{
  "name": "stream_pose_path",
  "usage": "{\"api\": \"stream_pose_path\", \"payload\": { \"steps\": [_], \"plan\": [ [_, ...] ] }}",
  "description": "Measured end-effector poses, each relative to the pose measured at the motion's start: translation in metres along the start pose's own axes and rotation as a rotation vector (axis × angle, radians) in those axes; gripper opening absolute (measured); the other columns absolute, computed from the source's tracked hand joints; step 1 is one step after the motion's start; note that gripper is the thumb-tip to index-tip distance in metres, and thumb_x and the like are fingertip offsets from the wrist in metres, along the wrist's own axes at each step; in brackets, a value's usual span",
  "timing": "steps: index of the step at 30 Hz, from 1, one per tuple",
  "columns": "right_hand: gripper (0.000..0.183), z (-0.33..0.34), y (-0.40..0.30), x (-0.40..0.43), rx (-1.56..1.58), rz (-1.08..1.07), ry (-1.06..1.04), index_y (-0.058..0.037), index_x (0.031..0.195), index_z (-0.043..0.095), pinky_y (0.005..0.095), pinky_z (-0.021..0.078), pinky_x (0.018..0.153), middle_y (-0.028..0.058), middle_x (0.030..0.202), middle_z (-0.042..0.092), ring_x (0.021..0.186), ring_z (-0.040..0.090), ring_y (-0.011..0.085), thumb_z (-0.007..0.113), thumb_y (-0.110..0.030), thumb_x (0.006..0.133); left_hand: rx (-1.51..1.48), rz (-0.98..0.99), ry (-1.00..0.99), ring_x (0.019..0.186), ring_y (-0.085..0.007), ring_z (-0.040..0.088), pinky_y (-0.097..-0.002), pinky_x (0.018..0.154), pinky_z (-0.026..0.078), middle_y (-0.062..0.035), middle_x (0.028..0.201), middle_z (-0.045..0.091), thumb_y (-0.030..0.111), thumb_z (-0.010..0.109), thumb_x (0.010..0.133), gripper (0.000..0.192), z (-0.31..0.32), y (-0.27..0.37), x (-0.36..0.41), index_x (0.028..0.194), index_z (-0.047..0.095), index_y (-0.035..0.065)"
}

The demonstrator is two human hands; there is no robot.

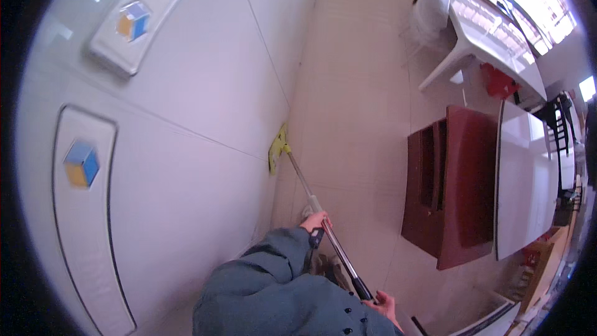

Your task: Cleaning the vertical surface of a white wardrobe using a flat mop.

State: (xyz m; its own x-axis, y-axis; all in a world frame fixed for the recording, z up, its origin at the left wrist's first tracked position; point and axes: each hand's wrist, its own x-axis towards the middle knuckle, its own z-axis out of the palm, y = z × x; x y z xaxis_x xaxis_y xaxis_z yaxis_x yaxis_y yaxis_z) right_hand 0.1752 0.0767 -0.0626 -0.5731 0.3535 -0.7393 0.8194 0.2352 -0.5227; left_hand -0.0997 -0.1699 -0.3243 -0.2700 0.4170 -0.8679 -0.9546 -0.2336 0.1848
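Note:
A flat mop with a yellow-green head point(278, 148) reaches away from me. Its head is tilted up against the white tiled wall point(200, 168), low down near the floor. My left hand point(316, 221) is wrapped around the metal pole point(340, 253), just below its pale grey collar point(315, 203). Down by the black grip point(362, 288) at the near end, my right hand point(384, 307) holds the pole, some of its fingers hidden. A dark watch-like band point(316, 238) sits at my left wrist.
Beige floor tiles point(350, 102) run along the wall. To the right stands a dark red wooden cabinet point(471, 182), with a white-topped table point(524, 182) beyond it. A white chair point(485, 46) and a red object point(499, 81) are farther off at upper right.

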Motion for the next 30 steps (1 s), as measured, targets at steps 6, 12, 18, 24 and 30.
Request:
{"api": "stream_pose_path", "payload": {
  "steps": [6,12,18,24,30],
  "plan": [
    [0.043,-0.022,0.146,0.013,0.317,-0.346,-0.103,-0.0012,0.116,0.059,0.0303,0.0470,0.072,0.0048,0.092,0.059,0.082,0.053,0.0141,0.074,-0.008,0.076,-0.345,0.207,-0.074,0.060,-0.0273,0.054,-0.0445,0.060,0.051,-0.0111,0.064,0.052,0.011,0.053,0.085,0.012,0.059,-0.012,-0.060,0.075,0.052,0.0034],
    [0.044,-0.025,0.231,0.012,0.472,-0.362,0.059,-0.0032,0.119,0.049,0.0386,0.0454,0.086,0.0146,0.109,0.058,0.092,0.057,0.0216,0.068,-0.014,0.081,-0.280,0.463,-0.247,0.071,-0.0245,0.059,-0.0433,0.071,0.054,-0.0097,0.074,0.056,0.012,0.058,0.088,0.011,0.110,-0.039,-0.163,0.084,0.054,0.0027],
    [0.049,-0.064,0.243,-0.015,0.232,-0.477,-0.227,0.0034,0.124,0.053,0.0302,0.0477,0.083,0.0089,0.106,0.062,0.098,0.057,0.0171,0.067,0.001,0.078,-0.078,0.722,-0.185,0.077,-0.0267,0.064,-0.0424,0.072,0.056,-0.0114,0.079,0.059,0.010,0.061,0.088,0.012,0.158,-0.088,-0.278,0.092,0.053,0.0016],
    [0.058,-0.078,0.193,-0.048,0.515,-0.233,-0.504,-0.0043,0.129,0.046,0.0319,0.0414,0.094,0.0109,0.126,0.053,0.106,0.053,0.0166,0.075,-0.020,0.080,-0.085,0.852,-0.110,0.077,-0.0265,0.064,-0.0417,0.071,0.058,-0.0130,0.083,0.060,0.011,0.059,0.089,0.015,0.185,-0.106,-0.329,0.096,0.051,0.0004],
    [0.082,-0.085,0.063,-0.096,0.381,-0.414,-0.755,-0.0037,0.139,0.037,0.0301,0.0351,0.102,0.0041,0.126,0.050,0.114,0.046,0.0120,0.082,-0.017,0.073,0.018,0.954,-0.079,0.075,-0.0261,0.064,-0.0406,0.067,0.057,-0.0131,0.081,0.059,0.013,0.057,0.090,0.016,0.197,-0.057,-0.334,0.093,0.050,-0.0011]
  ]
}}
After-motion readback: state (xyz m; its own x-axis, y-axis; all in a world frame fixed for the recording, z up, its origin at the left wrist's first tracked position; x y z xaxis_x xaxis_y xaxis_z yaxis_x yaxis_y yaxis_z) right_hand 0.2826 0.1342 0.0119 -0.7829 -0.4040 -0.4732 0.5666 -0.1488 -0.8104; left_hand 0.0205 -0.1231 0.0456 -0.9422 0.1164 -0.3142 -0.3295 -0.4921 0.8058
